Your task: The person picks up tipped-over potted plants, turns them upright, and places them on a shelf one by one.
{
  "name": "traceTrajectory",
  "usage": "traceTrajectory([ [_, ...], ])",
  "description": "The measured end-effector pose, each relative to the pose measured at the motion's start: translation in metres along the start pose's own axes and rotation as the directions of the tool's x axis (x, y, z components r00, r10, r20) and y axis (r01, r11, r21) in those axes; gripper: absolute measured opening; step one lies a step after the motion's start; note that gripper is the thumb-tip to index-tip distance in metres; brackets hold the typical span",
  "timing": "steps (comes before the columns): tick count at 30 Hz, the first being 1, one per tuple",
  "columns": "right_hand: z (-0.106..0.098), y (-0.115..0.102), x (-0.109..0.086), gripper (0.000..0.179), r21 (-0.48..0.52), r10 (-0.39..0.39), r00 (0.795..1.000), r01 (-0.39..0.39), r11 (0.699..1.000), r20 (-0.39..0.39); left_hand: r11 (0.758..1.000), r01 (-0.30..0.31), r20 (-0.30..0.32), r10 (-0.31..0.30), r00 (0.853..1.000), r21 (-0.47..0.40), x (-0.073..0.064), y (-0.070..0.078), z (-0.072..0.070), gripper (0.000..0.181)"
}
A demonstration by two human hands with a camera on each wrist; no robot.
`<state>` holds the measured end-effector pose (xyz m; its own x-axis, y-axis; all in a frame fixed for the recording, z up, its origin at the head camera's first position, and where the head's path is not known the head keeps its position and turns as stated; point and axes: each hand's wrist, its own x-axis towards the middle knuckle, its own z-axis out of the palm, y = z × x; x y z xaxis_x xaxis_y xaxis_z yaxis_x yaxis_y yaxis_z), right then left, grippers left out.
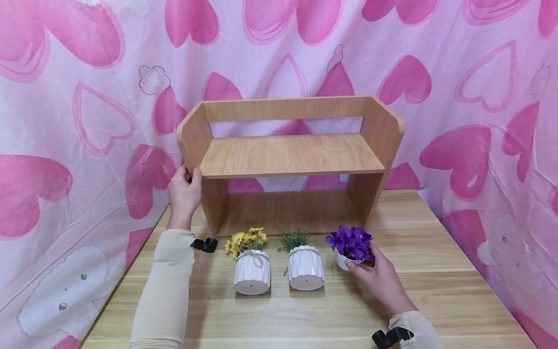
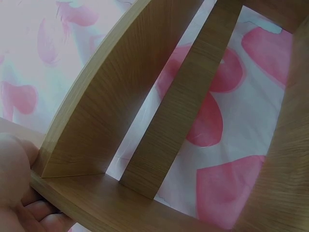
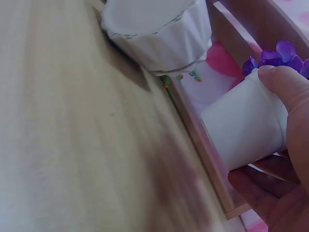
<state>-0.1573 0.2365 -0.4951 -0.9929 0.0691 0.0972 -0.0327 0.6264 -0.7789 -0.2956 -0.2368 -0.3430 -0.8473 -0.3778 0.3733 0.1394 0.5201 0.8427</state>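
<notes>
A two-tier wooden shelf (image 1: pixel 292 150) stands on the table. My left hand (image 1: pixel 185 194) grips its left side panel where the upper board meets it, with the thumb at the front; curled fingers (image 2: pixel 41 212) show beneath the edge in the left wrist view. My right hand (image 1: pixel 385 281) holds a small white pot (image 3: pixel 246 125) of purple flowers (image 1: pixel 350 242), thumb on the near side and fingers below. That pot looks raised off the table. Left of it, a white pot with greenery (image 1: pixel 306 269) and one with yellow flowers (image 1: pixel 253 271) lie on their sides, bases facing me.
The wooden table (image 1: pixel 279 315) runs under everything. A pink heart-patterned curtain (image 1: pixel 462 160) hangs behind the shelf and along both sides. The lower board (image 1: pixel 287 208) of the shelf lies just behind the fallen pots. Black wrist bands sit on both sleeves.
</notes>
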Motion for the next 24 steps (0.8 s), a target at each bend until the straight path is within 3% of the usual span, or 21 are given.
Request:
traceTrajectory([
  [10, -0.013, -0.019, 0.014, 0.083, 0.014, -0.059, 0.998, 0.06, 0.998, -0.035, 1.0, 0.017, 0.014, -0.017, 1.0, -0.013, -0.001, 0.0, -0.001, 0.054],
  [17, -0.024, -0.037, 0.024, 0.083, 0.043, -0.059, 0.997, 0.061, 0.997, -0.052, 1.0, 0.023, 0.022, -0.023, 1.0, -0.005, -0.001, 0.0, -0.001, 0.055],
  [24, -0.037, -0.057, 0.035, 0.073, 0.038, -0.182, 0.976, 0.188, 0.981, -0.119, 1.0, 0.016, 0.012, -0.016, 1.0, -0.002, -0.001, -0.001, -0.001, 0.054],
])
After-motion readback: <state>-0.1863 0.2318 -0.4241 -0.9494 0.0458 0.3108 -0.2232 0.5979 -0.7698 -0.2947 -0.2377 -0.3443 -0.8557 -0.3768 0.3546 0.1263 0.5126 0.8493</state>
